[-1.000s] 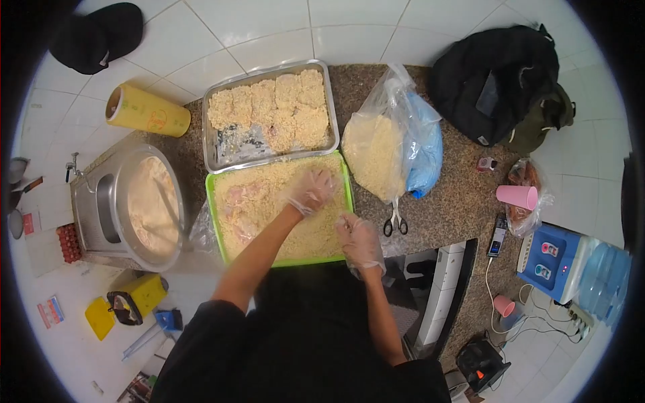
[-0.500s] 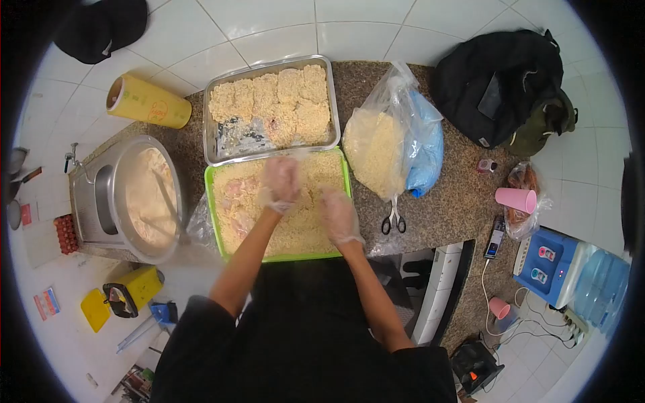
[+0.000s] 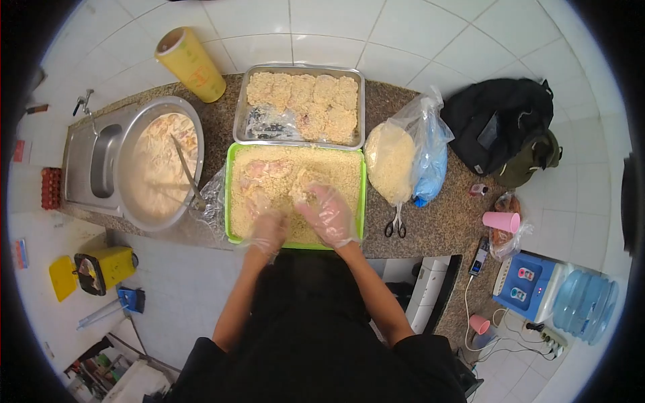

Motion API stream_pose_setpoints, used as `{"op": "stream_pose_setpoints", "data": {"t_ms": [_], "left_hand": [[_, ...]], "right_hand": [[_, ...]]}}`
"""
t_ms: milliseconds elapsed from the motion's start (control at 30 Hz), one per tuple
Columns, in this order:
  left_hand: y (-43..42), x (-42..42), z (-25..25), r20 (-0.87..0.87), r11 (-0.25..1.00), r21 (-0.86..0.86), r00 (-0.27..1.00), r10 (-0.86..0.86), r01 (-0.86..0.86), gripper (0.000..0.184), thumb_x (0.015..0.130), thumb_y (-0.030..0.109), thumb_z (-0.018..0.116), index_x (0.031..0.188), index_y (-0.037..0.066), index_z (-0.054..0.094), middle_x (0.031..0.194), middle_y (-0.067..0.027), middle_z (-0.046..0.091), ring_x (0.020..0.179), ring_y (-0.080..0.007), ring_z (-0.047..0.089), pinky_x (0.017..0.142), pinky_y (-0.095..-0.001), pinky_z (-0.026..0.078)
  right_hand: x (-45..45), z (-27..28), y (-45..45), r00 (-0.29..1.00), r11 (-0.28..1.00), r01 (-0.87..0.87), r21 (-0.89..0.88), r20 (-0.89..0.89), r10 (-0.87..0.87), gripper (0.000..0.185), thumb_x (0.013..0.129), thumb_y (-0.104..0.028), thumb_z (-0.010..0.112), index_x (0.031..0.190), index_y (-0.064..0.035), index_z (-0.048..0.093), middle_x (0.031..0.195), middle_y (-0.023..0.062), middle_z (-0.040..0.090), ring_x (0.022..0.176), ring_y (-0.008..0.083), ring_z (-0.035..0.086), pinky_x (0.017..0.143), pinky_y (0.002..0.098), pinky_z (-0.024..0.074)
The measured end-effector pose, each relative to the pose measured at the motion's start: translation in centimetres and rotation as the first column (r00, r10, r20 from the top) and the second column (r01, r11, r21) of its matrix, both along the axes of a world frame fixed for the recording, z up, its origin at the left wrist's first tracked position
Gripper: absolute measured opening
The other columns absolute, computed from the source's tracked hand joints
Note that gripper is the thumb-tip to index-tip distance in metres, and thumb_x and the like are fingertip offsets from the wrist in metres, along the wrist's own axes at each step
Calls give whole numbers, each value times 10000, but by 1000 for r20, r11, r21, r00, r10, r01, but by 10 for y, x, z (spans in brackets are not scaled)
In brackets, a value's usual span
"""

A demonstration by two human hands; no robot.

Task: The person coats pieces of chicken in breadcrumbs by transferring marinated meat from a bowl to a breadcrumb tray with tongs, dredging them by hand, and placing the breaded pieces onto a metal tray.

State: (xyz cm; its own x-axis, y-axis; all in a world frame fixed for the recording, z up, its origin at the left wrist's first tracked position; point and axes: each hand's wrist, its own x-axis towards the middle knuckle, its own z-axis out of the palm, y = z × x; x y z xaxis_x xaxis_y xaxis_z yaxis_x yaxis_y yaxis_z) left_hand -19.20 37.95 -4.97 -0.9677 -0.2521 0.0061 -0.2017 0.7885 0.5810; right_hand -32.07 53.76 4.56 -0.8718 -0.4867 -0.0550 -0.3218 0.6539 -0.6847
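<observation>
A green tray (image 3: 363,201) full of pale crumbs lies in front of me, with raw pieces of meat, probably chicken (image 3: 267,168), on its left side. My right hand (image 3: 329,213), in a clear plastic glove, curls its thumb and fingers round the near end of a crumb-coated piece of meat (image 3: 306,183). Beside it, my gloved left hand (image 3: 270,228) is low over the crumbs near another raw piece; motion smears its fingers. Behind, a metal tray (image 3: 235,127) holds rows of crumb-coated pieces.
To the left, a large metal bowl (image 3: 196,121) of meat in pale liquid, with a utensil (image 3: 187,168), stands by the sink (image 3: 101,161). A yellow film roll (image 3: 195,67) is behind. On the right are a crumb bag (image 3: 390,158), scissors (image 3: 396,225) and a black backpack (image 3: 497,121).
My left hand has come down from the tray's far edge to its near side. The right hand has moved slightly left onto a coated piece. The camera view has shifted.
</observation>
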Motion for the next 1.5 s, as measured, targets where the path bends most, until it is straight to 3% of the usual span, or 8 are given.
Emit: {"op": "stream_pose_setpoints", "data": {"t_ms": [133, 300, 500, 700, 867, 1000, 1100, 1500], "left_hand": [[22, -12, 4, 175, 996, 15, 980, -94, 93, 218, 938, 156, 520, 972, 46, 705, 866, -232, 703, 821, -423, 675, 748, -534, 536], [35, -46, -19, -358, 922, -378, 905, -228, 82, 329, 949, 134, 479, 1184, -23, 647, 994, -240, 720, 937, -385, 703, 819, -488, 550], [24, -70, 73, 689, 874, 43, 619, -377, 484, 452, 928, 126, 508, 1317, -103, 534, 1289, -297, 627, 1204, -372, 628, 1001, -451, 492], [38, -43, -2, 194, 943, -236, 962, -192, 236, 365, 915, 139, 532, 1194, -52, 672, 1132, -260, 712, 1060, -366, 701, 892, -450, 541], [37, -82, 60, 571, 915, -53, 763, -301, 401, 374, 932, 150, 519, 1202, -48, 684, 1101, -247, 727, 1042, -379, 710, 901, -475, 542], [40, -69, -32, -198, 915, -392, 964, -178, 89, 320, 931, 151, 519, 1058, -39, 743, 978, -224, 751, 941, -386, 733, 827, -485, 564], [38, -78, 94, 532, 874, -150, 783, -322, 462, 314, 924, 149, 534, 1074, -41, 734, 1004, -228, 747, 966, -382, 727, 847, -478, 560], [12, -37, 3, 481, 846, -67, 760, -438, 530, 218, 877, 101, 594, 988, -37, 722, 964, -243, 726, 902, -393, 715, 796, -485, 562]], "right_hand": [[19, -84, 15, 917, 891, 63, 450, -378, 126, 613, 840, -425, 764, 1272, -11, 630, 1146, 280, 668, 1056, 418, 661, 897, 472, 531], [-20, -132, 32, 983, 969, -97, 227, 177, 57, 645, 835, -335, 781, 1366, -21, 590, 1225, 296, 657, 1069, 426, 674, 912, 450, 545], [-42, -89, 18, 992, 999, -37, -32, 120, 41, 380, 860, -212, 726, 1208, -71, 670, 1029, 271, 710, 936, 396, 694, 807, 448, 552], [-59, -129, -21, 993, 981, -109, 160, -24, 114, 240, 901, -282, 691, 865, -53, 755, 790, 165, 738, 733, 289, 711, 692, 413, 547], [-76, -139, -23, 788, 995, -45, -84, 610, 87, 253, 891, -260, 620, 750, -104, 760, 744, 135, 739, 687, 351, 706, 629, 453, 530], [-88, -193, -8, 927, 915, -311, 258, -129, 352, 256, 886, -324, 655, 878, -100, 777, 907, 138, 765, 782, 332, 722, 704, 454, 552], [-56, -135, -5, 989, 965, 145, 218, -56, -136, 326, 871, -374, 669, 1003, -93, 767, 1047, 167, 751, 897, 339, 720, 793, 471, 557], [-43, -86, -9, 964, 954, -223, 198, 190, 186, 584, 825, -408, 779, 1209, 25, 706, 1130, 280, 714, 1017, 359, 711, 903, 414, 548]]}}
